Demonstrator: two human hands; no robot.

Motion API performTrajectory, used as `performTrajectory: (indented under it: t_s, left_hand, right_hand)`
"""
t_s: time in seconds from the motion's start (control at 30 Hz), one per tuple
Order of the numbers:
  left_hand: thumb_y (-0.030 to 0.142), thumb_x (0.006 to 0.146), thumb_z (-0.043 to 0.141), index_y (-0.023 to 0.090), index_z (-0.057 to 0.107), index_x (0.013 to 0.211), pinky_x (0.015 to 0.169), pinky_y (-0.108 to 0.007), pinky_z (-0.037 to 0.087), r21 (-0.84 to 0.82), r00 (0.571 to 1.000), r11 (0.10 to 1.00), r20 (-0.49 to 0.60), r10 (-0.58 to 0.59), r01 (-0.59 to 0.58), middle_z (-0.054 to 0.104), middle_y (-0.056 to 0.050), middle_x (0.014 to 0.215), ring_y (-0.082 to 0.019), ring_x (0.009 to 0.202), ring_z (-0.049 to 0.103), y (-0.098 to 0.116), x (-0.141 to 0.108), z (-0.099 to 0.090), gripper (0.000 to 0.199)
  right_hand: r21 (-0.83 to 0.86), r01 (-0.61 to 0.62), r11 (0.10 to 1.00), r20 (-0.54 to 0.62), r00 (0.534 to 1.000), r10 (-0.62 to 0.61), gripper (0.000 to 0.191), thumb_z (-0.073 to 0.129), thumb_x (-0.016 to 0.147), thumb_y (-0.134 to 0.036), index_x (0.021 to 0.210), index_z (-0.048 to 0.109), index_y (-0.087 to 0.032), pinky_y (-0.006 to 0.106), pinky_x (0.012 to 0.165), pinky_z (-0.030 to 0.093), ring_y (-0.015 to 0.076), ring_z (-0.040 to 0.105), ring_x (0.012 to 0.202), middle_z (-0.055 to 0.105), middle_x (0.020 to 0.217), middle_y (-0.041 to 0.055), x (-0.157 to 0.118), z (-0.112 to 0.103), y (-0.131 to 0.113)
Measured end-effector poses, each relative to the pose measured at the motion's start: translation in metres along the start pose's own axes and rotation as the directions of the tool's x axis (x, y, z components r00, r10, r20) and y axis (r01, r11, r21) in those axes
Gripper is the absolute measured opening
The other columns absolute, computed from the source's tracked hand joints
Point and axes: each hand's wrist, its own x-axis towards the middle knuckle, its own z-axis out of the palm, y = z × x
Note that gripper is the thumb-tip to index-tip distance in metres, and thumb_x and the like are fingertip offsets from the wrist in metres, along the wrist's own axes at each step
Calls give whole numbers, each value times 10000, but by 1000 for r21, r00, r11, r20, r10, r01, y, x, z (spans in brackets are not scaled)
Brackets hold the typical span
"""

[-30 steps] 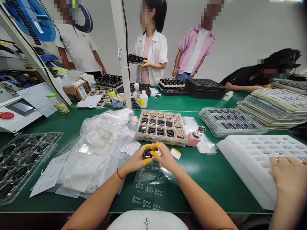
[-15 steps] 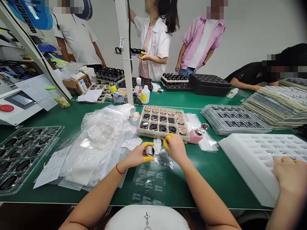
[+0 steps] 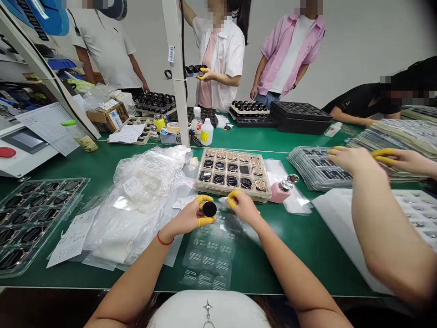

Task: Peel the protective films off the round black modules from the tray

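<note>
My left hand [image 3: 191,214], with yellow finger cots, grips a round watch head [image 3: 209,209] by its edge; its black face shows. My right hand [image 3: 243,207], in yellow finger cots too, has its fingertips pinched beside a white wipe [image 3: 223,201]. Whether the wipe is between them I cannot tell. Below the hands lies a clear sheet of round films [image 3: 208,259] with white print. Just behind stands a compartment tray [image 3: 201,186] of watch heads, some black-faced, some rose-gold. A pink pump bottle [image 3: 279,193] is at its right corner.
Plastic bags [image 3: 133,205] heap on the left beside a clear tray of watch parts [image 3: 41,214]. At right, a neighbour's arms [image 3: 385,218] reach across a white foam tray [image 3: 336,205] toward stacked trays [image 3: 307,168]. A white post [image 3: 179,91] rises behind. Several people stand beyond.
The watch head has moved slightly up and left, its face turning from shiny to black. My right hand has shifted slightly left. The neighbour's arm has swung from the foam tray to the stacked trays.
</note>
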Motion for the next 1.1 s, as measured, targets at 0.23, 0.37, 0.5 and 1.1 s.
performTrajectory:
  t_s: [0.23, 0.37, 0.5, 1.1]
  left_hand:
    - [231, 716, 648, 196, 487, 1120, 765, -301, 490, 148, 982, 978, -95, 165, -150, 577, -49, 1029, -181, 880, 587, -5, 3, 5, 436]
    - [263, 719, 658, 179, 486, 1087, 711, -291, 498, 63, 986, 990, -101, 134, -128, 590, -32, 928, -174, 819, 594, -9, 6, 6, 415]
    - [259, 714, 679, 192, 420, 1173, 766, -293, 491, -89, 981, 990, -170, 93, -109, 609, -40, 968, -167, 845, 609, -12, 8, 3, 531]
    - [188, 724, 637, 193, 463, 1161, 708, -254, 497, 43, 967, 990, -215, 137, -131, 612, -44, 1019, -159, 840, 611, -13, 10, 4, 471]
  right_hand:
    - [111, 538, 835, -122, 842, -526, 134, 501, 859, -223, 844, 633, -244, 372, 823, 366, 193, 481, 876, 617, 899, 41, -19, -16, -58]
    - [118, 480, 869, -250, 862, -442, 205, 455, 884, -230, 898, 658, -254, 373, 790, 365, 197, 465, 849, 608, 867, 56, -5, 4, -56]
    - [133, 460, 878, -305, 862, -406, 185, 487, 880, -273, 905, 670, -272, 357, 760, 369, 187, 460, 814, 602, 826, 43, -5, 8, -49]
    - [110, 452, 885, -329, 857, -397, 164, 489, 872, -236, 869, 653, -248, 365, 758, 373, 201, 471, 834, 626, 829, 48, -17, 24, -55]
